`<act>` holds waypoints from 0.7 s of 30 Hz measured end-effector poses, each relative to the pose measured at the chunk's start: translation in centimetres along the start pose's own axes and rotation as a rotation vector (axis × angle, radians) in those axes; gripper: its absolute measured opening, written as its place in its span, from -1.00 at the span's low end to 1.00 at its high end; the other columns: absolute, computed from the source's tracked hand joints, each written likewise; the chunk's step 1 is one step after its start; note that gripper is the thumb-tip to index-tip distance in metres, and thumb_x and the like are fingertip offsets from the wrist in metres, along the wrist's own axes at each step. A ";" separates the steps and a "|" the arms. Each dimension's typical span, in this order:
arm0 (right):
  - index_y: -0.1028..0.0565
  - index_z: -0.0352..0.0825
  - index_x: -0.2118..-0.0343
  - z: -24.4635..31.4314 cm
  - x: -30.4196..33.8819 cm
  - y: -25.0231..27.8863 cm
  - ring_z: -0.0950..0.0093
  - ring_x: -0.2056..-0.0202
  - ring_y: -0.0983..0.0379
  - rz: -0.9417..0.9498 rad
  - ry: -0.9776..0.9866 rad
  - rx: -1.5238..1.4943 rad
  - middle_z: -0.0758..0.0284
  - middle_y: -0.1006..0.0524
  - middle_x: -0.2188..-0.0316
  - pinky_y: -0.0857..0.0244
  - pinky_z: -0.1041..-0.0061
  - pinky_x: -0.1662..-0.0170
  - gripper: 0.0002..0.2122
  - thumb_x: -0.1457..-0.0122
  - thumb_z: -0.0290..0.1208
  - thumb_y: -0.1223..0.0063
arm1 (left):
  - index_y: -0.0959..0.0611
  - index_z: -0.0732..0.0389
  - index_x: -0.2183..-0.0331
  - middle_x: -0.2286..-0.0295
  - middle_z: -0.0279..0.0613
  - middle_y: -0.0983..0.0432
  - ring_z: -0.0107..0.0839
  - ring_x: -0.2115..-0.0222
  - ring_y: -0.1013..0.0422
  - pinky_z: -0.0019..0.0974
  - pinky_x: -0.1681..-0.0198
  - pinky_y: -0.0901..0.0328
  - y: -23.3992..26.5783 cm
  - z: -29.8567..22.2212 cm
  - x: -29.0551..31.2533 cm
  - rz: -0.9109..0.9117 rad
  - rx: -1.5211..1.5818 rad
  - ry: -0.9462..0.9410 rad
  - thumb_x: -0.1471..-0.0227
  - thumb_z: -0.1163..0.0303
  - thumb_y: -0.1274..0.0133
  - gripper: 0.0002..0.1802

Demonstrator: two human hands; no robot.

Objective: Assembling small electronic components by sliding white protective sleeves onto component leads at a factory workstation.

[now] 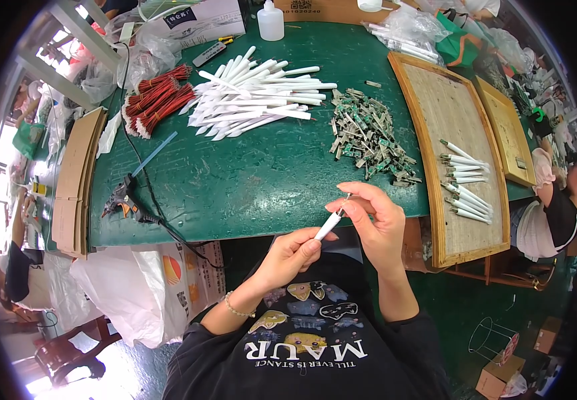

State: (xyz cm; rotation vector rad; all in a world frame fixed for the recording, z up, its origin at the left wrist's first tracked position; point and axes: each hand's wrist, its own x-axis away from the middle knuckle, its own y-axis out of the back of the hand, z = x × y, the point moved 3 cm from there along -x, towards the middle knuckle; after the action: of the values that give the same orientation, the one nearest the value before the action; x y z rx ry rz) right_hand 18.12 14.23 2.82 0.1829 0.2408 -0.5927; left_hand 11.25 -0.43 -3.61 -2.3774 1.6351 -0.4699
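In front of my chest, at the near edge of the green table, my left hand [293, 255] grips a slim white tube [328, 227], tilted up to the right. The fingers of my right hand [376, 217] are pinched at the tube's upper end, on a small thin part too little to name. Beyond my hands lies a heap of small green and metal circuit boards [370, 137]. Left of that heap is a large pile of white tubes [248, 97], some with pointed tips. Bundles of red wires [168, 100] lie at that pile's left.
A glue gun [127, 200] with a blue stick rests at the left, its cord trailing over the edge. On the right stands a wood-framed tray [418, 133] holding several white tubes. A bottle [270, 23] is at the back. A person [558, 207] sits far right.
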 end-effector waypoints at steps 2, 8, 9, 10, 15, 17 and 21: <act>-0.43 -0.45 0.17 0.0 0.0 0.0 0.55 0.39 -0.52 0.018 0.018 -0.003 0.19 -0.58 0.44 -0.38 0.64 0.30 -0.80 -0.18 -0.49 0.03 | -0.46 0.33 0.11 0.68 -0.49 -0.10 -0.69 0.69 0.06 -0.56 0.67 0.14 0.0 0.0 0.0 0.002 -0.020 -0.005 -0.22 0.29 0.20 -0.67; -0.43 -0.45 0.17 -0.7 0.3 -0.1 0.54 0.36 -0.53 0.040 0.002 -0.081 0.19 -0.59 0.44 -0.38 0.62 0.27 -0.81 -0.18 -0.50 0.04 | -0.38 0.30 0.04 0.60 -0.37 -0.23 -0.70 0.71 -0.04 -0.61 0.69 -0.01 -0.4 -0.9 0.0 0.005 0.107 -0.008 -0.23 0.30 0.22 -0.65; -0.43 -0.45 0.17 -0.6 0.3 -0.1 0.54 0.36 -0.53 0.042 0.001 -0.081 0.19 -0.59 0.44 -0.38 0.62 0.27 -0.81 -0.18 -0.50 0.04 | -0.38 0.30 0.04 0.60 -0.37 -0.23 -0.70 0.71 -0.04 -0.61 0.69 -0.01 -0.4 -1.2 -0.1 0.003 0.108 -0.009 -0.23 0.30 0.22 -0.65; -0.43 -0.46 0.17 -0.4 0.3 -0.3 0.53 0.36 -0.53 0.070 0.023 -0.053 0.18 -0.58 0.43 -0.38 0.62 0.26 -0.81 -0.18 -0.50 0.05 | -0.35 0.28 0.01 0.58 -0.34 -0.25 -0.69 0.71 -0.06 -0.61 0.69 -0.05 -0.5 -1.6 -0.4 0.025 0.110 -0.030 -0.23 0.30 0.22 -0.64; -0.45 -0.40 0.15 -0.3 0.4 -0.3 0.52 0.32 -0.54 0.120 0.083 0.005 0.24 -0.59 0.40 -0.39 0.60 0.25 -0.81 -0.17 -0.53 0.04 | -0.27 0.22 -0.04 0.58 -0.29 -0.28 -0.67 0.72 -0.09 -0.59 0.71 -0.10 -0.8 -2.5 -0.7 0.090 0.121 0.016 -0.23 0.34 0.25 -0.63; -0.42 -0.43 0.15 -0.6 0.8 -0.1 0.53 0.37 -0.51 0.063 -0.020 -0.132 0.21 -0.57 0.43 -0.36 0.61 0.28 -0.81 -0.19 -0.51 0.07 | -0.26 0.25 -0.04 0.57 -0.32 -0.30 -0.70 0.74 -0.13 -0.61 0.67 -0.10 -1.0 -2.7 -0.6 0.195 0.169 0.024 -0.23 0.37 0.26 -0.64; -0.41 -0.42 0.14 -0.4 0.7 0.4 0.54 0.39 -0.50 -0.076 0.012 -0.160 0.23 -0.56 0.45 -0.33 0.61 0.34 -0.79 -0.20 -0.46 0.08 | -0.26 0.23 -0.02 0.59 -0.25 -0.29 -0.65 0.72 -0.14 -0.58 0.71 -0.14 -0.9 -2.8 -0.8 0.246 0.157 0.007 -0.21 0.42 0.27 -0.66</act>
State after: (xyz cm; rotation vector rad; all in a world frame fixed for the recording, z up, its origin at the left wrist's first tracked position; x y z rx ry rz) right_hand 18.81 14.30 2.27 0.0231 0.3065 -0.6450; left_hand 10.70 0.64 -0.80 -2.0327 1.7914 -0.5381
